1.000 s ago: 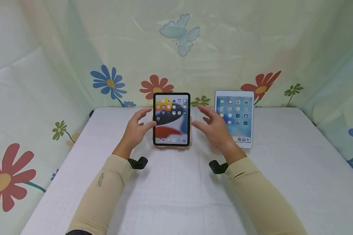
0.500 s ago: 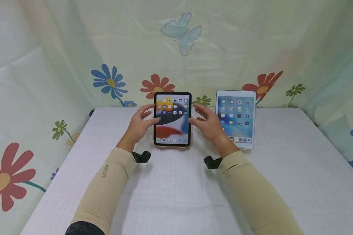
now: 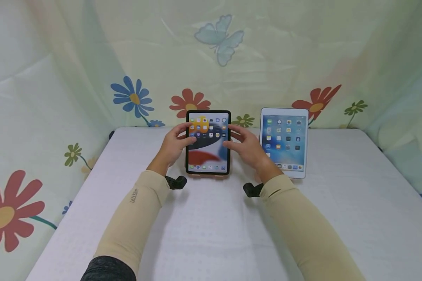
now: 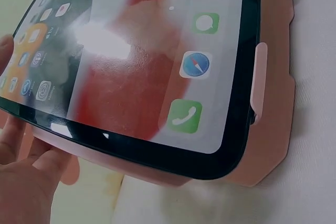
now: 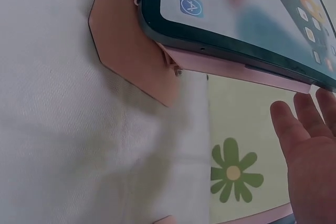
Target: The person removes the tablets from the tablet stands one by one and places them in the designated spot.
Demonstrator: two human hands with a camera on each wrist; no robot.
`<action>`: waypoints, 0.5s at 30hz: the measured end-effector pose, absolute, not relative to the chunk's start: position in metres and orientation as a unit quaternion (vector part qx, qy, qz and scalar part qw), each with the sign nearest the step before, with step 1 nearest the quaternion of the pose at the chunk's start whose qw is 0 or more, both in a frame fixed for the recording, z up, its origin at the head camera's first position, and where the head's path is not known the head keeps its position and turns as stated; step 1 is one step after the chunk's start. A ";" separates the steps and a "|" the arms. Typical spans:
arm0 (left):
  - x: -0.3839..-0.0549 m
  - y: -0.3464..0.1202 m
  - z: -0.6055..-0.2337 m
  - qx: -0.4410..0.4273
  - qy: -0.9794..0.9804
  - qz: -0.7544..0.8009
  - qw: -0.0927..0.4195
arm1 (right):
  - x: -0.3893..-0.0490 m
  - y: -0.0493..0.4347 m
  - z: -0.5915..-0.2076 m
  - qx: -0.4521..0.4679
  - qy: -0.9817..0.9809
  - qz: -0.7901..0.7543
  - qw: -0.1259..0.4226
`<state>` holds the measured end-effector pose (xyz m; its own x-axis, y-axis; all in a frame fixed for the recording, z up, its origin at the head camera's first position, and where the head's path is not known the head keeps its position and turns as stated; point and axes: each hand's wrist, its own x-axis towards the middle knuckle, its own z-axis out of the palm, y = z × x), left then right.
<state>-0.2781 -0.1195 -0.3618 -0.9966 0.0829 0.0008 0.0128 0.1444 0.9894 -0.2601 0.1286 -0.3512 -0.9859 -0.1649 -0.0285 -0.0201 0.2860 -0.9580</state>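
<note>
A black-framed tablet (image 3: 208, 156) stands upright on a pink stand (image 4: 275, 103), its screen lit with app icons. My left hand (image 3: 171, 147) grips its left edge, thumb over the front; in the left wrist view the fingers (image 4: 37, 156) reach behind the edge. On the opposite side, my right hand (image 3: 250, 150) is at the right edge with its thumb overlapping the bezel in the head view. The right wrist view shows this hand's loosely bent fingers (image 5: 310, 121) with their tips at the tablet's edge, one fingertip clear of it.
To the right stands a white-framed tablet (image 3: 285, 140), partly behind my right hand. A white cloth covers the table (image 3: 211, 222). Behind it hangs a pale curtain (image 3: 154, 50) printed with flowers and a butterfly.
Both hands have moved inward to the black tablet's sides from a little apart, and the thumbs now overlap its front. The tablets stay on their stands.
</note>
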 end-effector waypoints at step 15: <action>-0.288 -0.117 -0.361 0.030 0.751 0.659 0.033 | -0.271 0.126 -0.351 -0.030 0.797 -0.597 0.080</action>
